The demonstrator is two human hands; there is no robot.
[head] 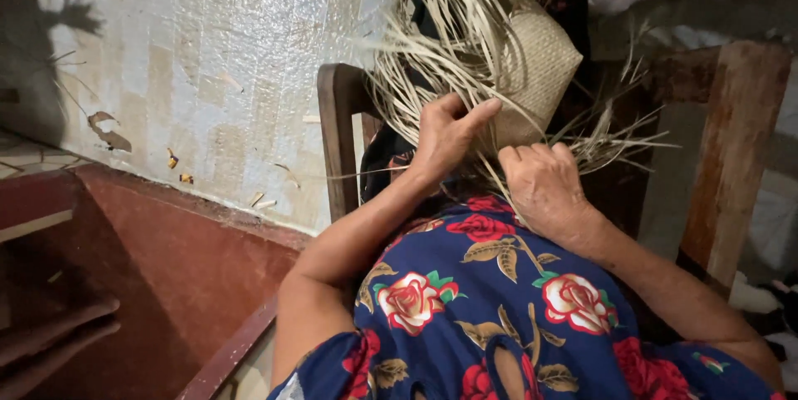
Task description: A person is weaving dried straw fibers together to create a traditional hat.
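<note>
Pale, glossy floor tiles point(208, 51) fill the upper left of the head view, littered with a few short straw scraps point(176, 163) and edged below by a dark red painted band point(174, 259). At the far left a spiky shadow falls across the tiles.

Near the centre, a half-woven straw piece point(536, 76) is held up in front of the person's lap, its finished part a tight, tan, rounded panel, with many loose pale straw strands point(440, 43) fanning out upward and to both sides. It sits between the dark wooden chair arm point(337, 134) on the left and a second worn wooden rail point(736, 151) on the right.

The left hand point(445, 138) reaches up to the lower left edge of the woven panel, its thumb stretched out along the strands and its fingers curled in behind them, seemingly pinching a few strands. The right hand point(544, 184) lies just beside it, lower and to the right, knuckles toward the camera and fingers bent down over the bottom edge of the weave; its fingertips are hidden, so I cannot tell how tightly it grips. The two hands are close but not touching.

Below them spreads a navy dress point(490, 292) printed with red and cream roses, covering the lap.
</note>
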